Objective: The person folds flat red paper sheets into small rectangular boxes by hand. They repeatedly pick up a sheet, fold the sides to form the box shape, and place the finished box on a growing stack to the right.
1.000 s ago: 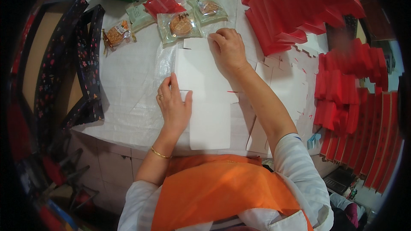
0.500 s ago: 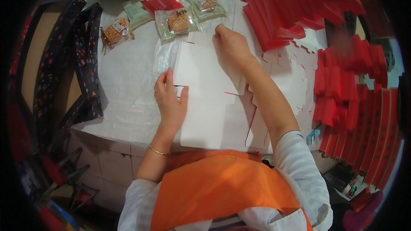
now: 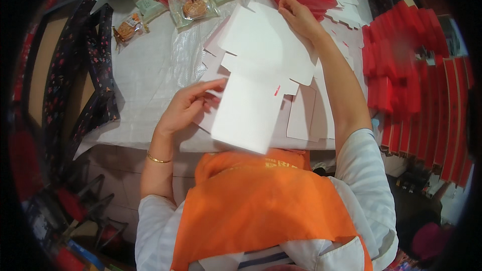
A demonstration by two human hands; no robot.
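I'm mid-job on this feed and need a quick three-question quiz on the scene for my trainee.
1. Which part of the white cut-out sheet does the right hand hold?
A) lower left corner
B) upper right edge
C) lower right corner
2. True or false: the wrapped pastries lie to the left of the red stack.
3. Fill in: the gold bracelet is on the person's ____ wrist.

Key: 1. B; 2. True; 3. left

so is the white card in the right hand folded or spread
Spread: the white card shows its panels open, side tabs sticking out.
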